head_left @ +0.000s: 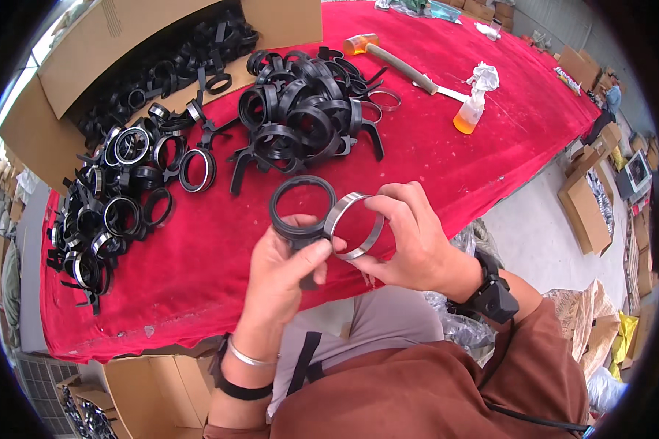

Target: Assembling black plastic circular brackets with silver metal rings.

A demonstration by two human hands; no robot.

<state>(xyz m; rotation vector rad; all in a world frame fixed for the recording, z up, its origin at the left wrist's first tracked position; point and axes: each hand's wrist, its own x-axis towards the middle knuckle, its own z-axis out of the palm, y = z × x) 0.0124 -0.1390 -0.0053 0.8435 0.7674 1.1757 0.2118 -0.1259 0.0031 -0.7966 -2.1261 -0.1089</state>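
Observation:
My left hand [289, 263] is closed round the lower part of a black plastic ring [277, 192], whose round opening faces up toward me. Beside it, my right hand [411, 233] grips a thin silver metal ring [355, 254] between thumb and fingers. The two rings meet or nearly meet at their neighbouring edges, close to my left thumb; I cannot tell whether they touch. Beyond my hands lies a heap of black plastic rings [307, 121] with tabs. A second heap, of black rings with silver bands [122, 217], spreads over the left side of the table.
A red cloth [220, 278] covers the table. At its back left an open cardboard box [285, 25] holds more black parts. A mallet [403, 66] with an amber head and a small bottle of orange liquid [467, 117] lie farther right. Another carton [157, 388] stands below the near edge.

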